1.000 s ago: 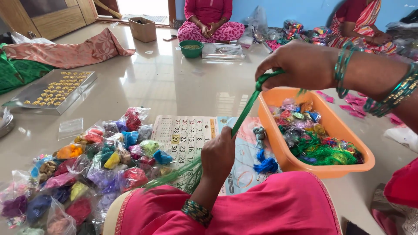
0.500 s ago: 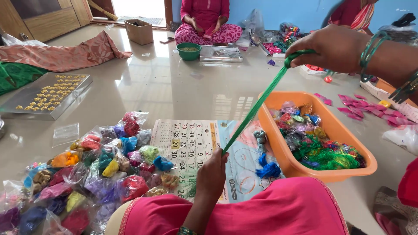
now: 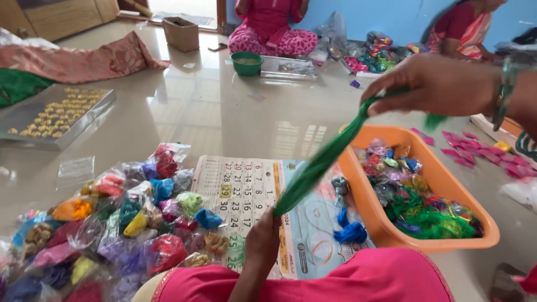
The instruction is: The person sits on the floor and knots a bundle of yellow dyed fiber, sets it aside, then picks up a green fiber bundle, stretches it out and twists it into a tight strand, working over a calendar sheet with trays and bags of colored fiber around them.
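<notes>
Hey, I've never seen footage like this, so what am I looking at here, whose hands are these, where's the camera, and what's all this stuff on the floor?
The one picture comes from a camera worn on a person's head, looking down at their own bare hands; no machine is involved. The left hand, low near the pink-clad lap, and the right hand, raised higher, stretch a bundle of green thread between them. On the shiny tiled floor lie a heap of small clear packets of coloured thread, a printed paper calendar sheet and an orange plastic tub holding more coloured thread. Farther left sits a flat grey tray of small golden pieces. Two other people sit at the back beside a green bowl.
</notes>
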